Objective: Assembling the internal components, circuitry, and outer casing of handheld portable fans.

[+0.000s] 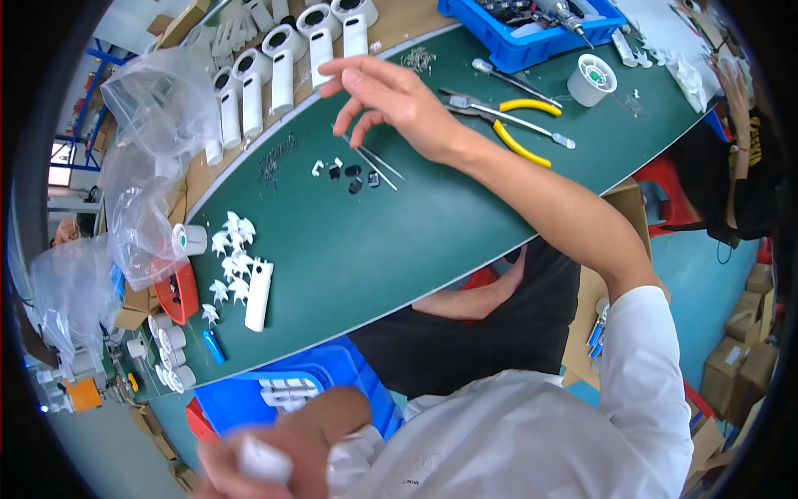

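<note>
My right hand (378,104) is stretched over the green table with its fingers apart, near a row of white handheld fan housings (322,56). Metal tweezers (378,169) lie just below its fingertips, beside several small black plastic pieces (354,178). My left hand (291,445) is low at the left, off the table and blurred by motion. It is closed around a white plastic piece (264,459), whose exact shape is smeared. A white handle shell (258,296) lies on the table next to several white fan blades (237,262).
Yellow-handled pliers (524,145), screwdrivers (515,83) and a white round motor housing (592,81) lie at the right. A blue crate (507,54) of tools stands behind. At the left are plastic bags (150,166), a red bin (179,295) and a blue battery (214,346). Another person (740,166) sits at the right.
</note>
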Available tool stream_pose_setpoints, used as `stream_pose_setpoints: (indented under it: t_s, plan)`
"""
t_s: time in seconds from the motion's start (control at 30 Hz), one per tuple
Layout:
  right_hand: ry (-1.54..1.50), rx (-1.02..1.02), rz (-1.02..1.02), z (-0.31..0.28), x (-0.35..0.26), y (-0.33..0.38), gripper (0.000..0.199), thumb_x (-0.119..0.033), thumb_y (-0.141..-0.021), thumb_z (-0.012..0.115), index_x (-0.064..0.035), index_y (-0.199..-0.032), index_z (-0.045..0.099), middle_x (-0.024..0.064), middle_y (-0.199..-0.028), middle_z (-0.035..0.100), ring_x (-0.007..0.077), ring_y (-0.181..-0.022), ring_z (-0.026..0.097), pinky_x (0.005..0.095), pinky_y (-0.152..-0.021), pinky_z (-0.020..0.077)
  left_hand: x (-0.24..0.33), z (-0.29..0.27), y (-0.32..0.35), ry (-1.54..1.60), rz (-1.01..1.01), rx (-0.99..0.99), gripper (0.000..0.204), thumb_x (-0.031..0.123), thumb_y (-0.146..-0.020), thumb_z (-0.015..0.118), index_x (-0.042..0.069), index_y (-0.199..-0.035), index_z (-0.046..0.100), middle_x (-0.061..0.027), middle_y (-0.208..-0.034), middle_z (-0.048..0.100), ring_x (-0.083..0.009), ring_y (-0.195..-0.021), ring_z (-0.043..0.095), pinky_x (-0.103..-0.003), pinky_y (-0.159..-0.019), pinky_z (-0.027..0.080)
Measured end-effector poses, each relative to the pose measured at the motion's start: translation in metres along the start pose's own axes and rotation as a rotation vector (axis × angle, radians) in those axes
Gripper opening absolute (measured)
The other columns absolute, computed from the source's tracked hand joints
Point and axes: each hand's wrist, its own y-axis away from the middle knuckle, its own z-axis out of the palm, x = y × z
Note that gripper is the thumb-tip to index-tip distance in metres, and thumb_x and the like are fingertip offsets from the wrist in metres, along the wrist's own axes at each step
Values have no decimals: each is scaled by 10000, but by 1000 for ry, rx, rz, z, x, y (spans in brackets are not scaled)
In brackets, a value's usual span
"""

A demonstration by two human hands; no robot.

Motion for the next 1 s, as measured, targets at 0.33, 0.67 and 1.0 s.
stream_pose_setpoints:
  t_s: [0.33,0.67,1.0]
  plan:
    - [4,12,8,4,2,6,479,-353,-998,496,2,-1319,503,142,-1151,581,176,-813,633,289,-652,534,5,9,-1,251,297,0,365,292,-945,575,75,-1212,453,5,-876,521,-112,-608,499,-259,-480,447]
    - [53,-4,-5,5,3,5,457,-335,-990,508,-1,-1302,515,123,-1089,599,161,-775,628,276,-633,529,12,17,1,274,140,61,255,274,-960,550,80,-1114,490,-16,-861,519,-141,-554,464,-257,-433,377]
    - [74,-5,-68,0,2,0,434,-316,-986,521,0,-1283,530,123,-1079,606,151,-759,628,266,-613,525,4,-2,-6,-422,391,266,310,278,-903,593,59,-1098,491,-40,-761,535,-135,-516,478,-249,-502,444]
